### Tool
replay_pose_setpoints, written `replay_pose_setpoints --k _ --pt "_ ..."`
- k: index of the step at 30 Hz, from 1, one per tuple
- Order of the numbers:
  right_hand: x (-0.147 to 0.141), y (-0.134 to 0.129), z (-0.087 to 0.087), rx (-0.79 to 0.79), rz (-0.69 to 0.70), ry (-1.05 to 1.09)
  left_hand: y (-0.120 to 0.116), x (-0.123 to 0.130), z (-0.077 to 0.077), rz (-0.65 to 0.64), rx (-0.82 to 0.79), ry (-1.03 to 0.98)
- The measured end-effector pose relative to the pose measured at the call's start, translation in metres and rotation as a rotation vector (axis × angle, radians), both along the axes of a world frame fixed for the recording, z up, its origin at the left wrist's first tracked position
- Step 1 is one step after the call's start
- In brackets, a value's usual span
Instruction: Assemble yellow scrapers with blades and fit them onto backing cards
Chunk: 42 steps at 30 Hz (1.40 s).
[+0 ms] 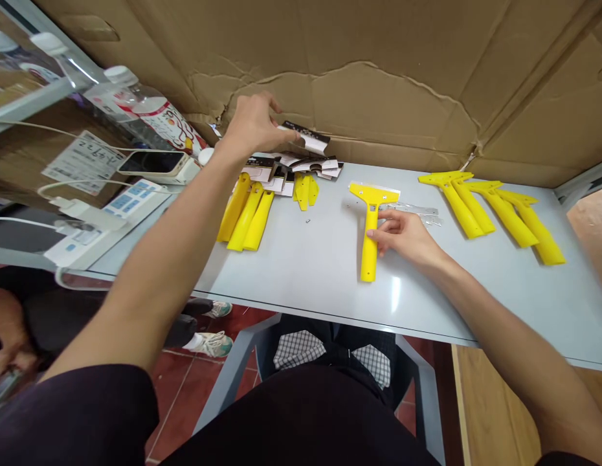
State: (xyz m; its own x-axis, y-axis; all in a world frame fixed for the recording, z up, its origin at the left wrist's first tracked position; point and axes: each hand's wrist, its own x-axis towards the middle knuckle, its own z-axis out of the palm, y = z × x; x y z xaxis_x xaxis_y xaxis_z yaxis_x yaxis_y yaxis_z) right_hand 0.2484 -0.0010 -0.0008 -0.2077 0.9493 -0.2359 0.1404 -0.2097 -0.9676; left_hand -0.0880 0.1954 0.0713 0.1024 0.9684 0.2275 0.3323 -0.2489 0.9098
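My right hand [410, 236] is closed around the handle of a yellow scraper [369, 249], which has a wide head and a thin strip along its top edge. My left hand [255, 126] reaches to the back of the table, thumb and fingers apart. Its thumb overlaps the near edge of a black-and-white folded card [308, 139] above a pile of similar cards [320, 167]. In front of that pile lie small yellow plates [305, 191]. Yellow handles [245, 220] lie side by side below my left wrist. Clear strips [417, 210] are partly hidden behind my right hand.
Several yellow scrapers [490, 207] lie at the right. On the left are a power strip [101, 223], a phone [153, 163] and bottles [150, 110]. A cardboard sheet [354, 71] walls the back. A small metal piece [307, 221] lies mid-table. Another person's hand [12, 359] shows at lower left.
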Motion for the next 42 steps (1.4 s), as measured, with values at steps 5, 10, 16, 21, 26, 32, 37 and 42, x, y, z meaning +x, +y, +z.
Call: replay_pose_setpoints --k 5,10,16,21,26,32,37,42 --pt "0.002 0.002 0.005 0.024 -0.059 0.016 -0.064 0.029 0.009 0.161 0.283 0.143" --pt "0.004 0.01 0.009 0.055 -0.164 0.062 -0.115 0.068 -0.032 -0.329 -0.213 -0.108" --pt "0.007 0.011 0.01 0.069 -0.178 0.048 -0.134 0.07 -0.053 -0.423 -0.326 -0.172" --pt "0.004 0.006 0.013 0.076 -0.101 0.062 -0.143 0.06 -0.055 -0.474 -0.346 -0.169" --pt "0.012 0.011 0.014 0.147 -0.103 -0.051 -0.144 0.056 -0.063 -0.58 -0.372 -0.133" --pt "0.017 0.018 0.006 0.22 -0.197 0.089 -0.145 0.065 -0.078 -0.729 -0.289 -0.054" --pt "0.009 0.015 0.004 0.198 -0.255 0.134 -0.149 0.072 -0.089 -0.682 -0.228 -0.092" --pt "0.011 0.014 0.017 0.242 -0.362 0.151 -0.149 0.073 -0.087 -0.684 -0.194 -0.072"
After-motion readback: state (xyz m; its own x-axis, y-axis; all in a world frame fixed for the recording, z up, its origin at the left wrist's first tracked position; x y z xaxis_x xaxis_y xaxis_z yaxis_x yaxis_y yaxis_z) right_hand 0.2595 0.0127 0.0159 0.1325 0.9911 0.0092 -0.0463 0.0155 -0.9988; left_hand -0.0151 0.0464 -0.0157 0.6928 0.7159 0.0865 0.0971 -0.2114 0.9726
